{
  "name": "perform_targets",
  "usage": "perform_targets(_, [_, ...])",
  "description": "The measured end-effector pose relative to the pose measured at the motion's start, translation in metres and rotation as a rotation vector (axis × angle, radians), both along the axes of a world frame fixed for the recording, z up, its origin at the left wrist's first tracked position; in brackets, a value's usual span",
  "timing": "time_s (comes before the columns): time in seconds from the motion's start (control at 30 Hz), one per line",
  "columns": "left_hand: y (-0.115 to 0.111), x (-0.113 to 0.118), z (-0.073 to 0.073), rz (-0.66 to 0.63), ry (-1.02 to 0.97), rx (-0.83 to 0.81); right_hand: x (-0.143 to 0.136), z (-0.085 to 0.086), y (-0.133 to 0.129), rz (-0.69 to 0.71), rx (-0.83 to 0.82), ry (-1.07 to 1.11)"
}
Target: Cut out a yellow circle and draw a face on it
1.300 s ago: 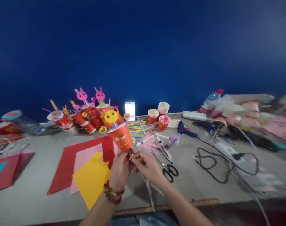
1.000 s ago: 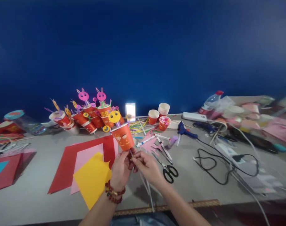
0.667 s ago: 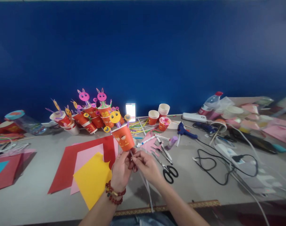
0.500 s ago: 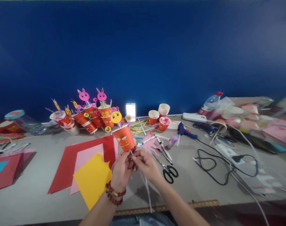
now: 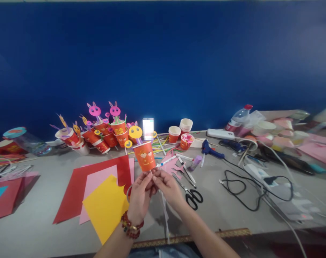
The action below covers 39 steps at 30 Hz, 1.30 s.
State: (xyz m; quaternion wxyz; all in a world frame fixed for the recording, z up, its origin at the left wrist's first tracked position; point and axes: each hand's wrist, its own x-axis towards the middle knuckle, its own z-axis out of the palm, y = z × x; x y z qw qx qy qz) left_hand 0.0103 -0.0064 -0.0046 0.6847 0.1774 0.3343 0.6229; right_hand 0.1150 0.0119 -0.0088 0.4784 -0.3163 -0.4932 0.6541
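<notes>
In front of me is an orange-red paper cup point(image 5: 145, 157) with cartoon faces printed on it, nearly upright. A yellow paper face point(image 5: 135, 132) with eyes rises from its rim on a purple stem, and a smaller yellow disc point(image 5: 128, 143) sticks out at the left. Just beneath the cup's base, my left hand point(image 5: 142, 190) and my right hand point(image 5: 165, 184) meet with pinched fingertips on a thin white strip point(image 5: 151, 172). White strips point(image 5: 166, 218) hang from below my hands toward the table edge. My fingers partly hide the cup's underside.
Red, pink and yellow paper sheets point(image 5: 105, 204) lie left. Decorated cups point(image 5: 118, 129) stand behind them. Black-handled scissors point(image 5: 193, 199), markers point(image 5: 188, 168), a glue stick point(image 5: 196, 162) and a blue glue gun point(image 5: 212, 150) lie right, near tangled cables point(image 5: 239, 190) and a power strip point(image 5: 262, 175).
The cup has tipped more upright and shifted slightly right and down. Both hands remain pinched together beneath it; the left wrist has turned a little.
</notes>
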Motion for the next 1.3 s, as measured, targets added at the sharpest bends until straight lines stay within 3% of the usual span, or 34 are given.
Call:
perform_targets(0.13, [0.001,-0.003,0.001,0.000,0.024,-0.001,0.009,0.001,-0.001,-0.021,0.105,-0.158])
perform_targets(0.27, [0.004,-0.010,0.006,0.034,0.055,0.026,0.049,-0.002,-0.010,-0.093,0.237,-0.536])
perform_targets(0.47, [0.002,-0.020,0.007,-0.007,0.174,0.030,0.131,-0.035,-0.040,-0.339,0.443,-1.272])
perform_targets(0.57, [0.002,-0.020,0.003,-0.008,0.180,0.032,0.146,-0.049,-0.054,-0.352,0.492,-1.432])
perform_targets(0.67, [0.002,-0.017,0.000,-0.009,0.182,0.045,0.148,-0.052,-0.055,-0.324,0.452,-1.513])
perform_targets(0.83, [0.001,-0.017,-0.001,-0.010,0.240,0.062,0.154,-0.042,-0.039,-0.270,0.220,-1.432])
perform_targets(1.03, [0.002,-0.019,-0.005,-0.003,0.297,0.085,0.143,-0.023,-0.032,-0.063,-0.154,-0.711])
perform_targets(1.13, [0.004,-0.017,-0.006,-0.002,0.298,0.090,0.119,-0.010,-0.027,0.039,-0.198,-0.663])
perform_targets(1.3, [0.005,-0.015,-0.004,-0.028,0.292,0.095,0.092,0.005,0.000,0.200,-0.091,-0.686])
